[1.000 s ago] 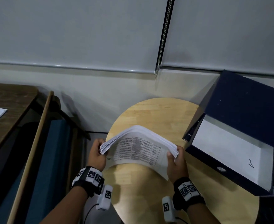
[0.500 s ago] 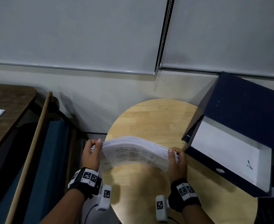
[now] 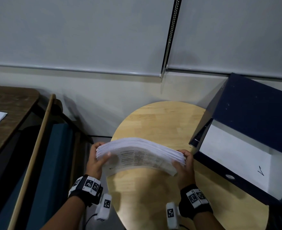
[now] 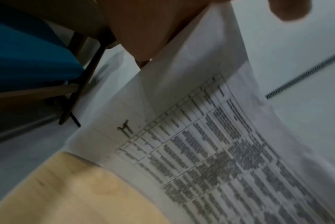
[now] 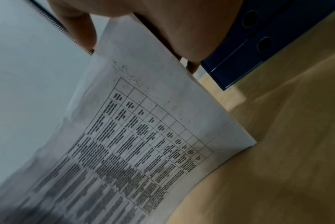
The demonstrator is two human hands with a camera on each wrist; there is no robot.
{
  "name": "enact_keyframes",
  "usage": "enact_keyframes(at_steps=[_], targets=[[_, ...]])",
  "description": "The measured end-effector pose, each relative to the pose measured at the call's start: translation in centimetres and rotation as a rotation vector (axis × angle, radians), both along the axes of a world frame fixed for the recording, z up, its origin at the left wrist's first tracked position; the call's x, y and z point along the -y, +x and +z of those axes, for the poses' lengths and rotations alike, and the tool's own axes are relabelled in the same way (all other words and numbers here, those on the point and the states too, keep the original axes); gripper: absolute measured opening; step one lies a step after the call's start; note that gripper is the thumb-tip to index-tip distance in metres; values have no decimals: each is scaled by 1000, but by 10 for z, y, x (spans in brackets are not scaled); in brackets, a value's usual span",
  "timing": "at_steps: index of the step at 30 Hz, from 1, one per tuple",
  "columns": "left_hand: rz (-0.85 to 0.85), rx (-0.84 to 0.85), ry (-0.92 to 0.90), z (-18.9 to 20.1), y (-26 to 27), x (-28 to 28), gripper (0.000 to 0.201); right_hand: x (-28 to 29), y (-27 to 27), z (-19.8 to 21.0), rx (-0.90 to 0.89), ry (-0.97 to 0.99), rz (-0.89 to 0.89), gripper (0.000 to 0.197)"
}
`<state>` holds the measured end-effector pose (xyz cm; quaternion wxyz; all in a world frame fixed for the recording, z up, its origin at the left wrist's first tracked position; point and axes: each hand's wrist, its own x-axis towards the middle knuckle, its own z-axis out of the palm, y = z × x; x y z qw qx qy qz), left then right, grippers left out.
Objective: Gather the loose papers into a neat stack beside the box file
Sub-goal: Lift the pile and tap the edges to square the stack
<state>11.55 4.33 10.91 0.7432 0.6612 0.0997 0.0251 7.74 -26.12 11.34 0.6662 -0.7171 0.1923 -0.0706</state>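
While bowed upward above the counter [image 3: 162, 123], paper stack [image 3: 142, 153], ends clasped by left hand [image 3: 95, 161] and right hand [image 3: 185, 170] fingers.

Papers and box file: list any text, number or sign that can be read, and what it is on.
Papers: printed table, text too blurred to read.
Papers, corner margin: handwritten mark, unclear, perhaps "11".
Box file, white sheet inside: small pen mark like a tick, no words.
Wrist bands: coded square markers, no letters.

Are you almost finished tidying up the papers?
Partly. The papers are already gathered in one bundle. Left hand and right hand grip its ends, standing it on the round table. Left: laying it flat beside the box file.
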Motion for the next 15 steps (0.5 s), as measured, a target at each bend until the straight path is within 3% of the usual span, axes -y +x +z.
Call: enact_keyframes(at_steps=[4, 7, 9, 13, 15], targets=[[-39, 10, 28, -3, 1, -4, 71, 6, -2, -3, 101, 29, 74, 47], [13, -13, 131, -4, 7, -6, 57, 11, -3, -3, 121, 70, 113, 42], [18, -37, 265, -4, 10, -8, 42, 16, -7, -5, 82, 34, 188, 59], [-2, -38, 284, -4, 13, -8, 40, 27, -14, -9, -41, -214, 409, 87], [-24, -39, 270, -2, 14, -7, 38, 27, -12, -14, -33, -347, 379, 88]])
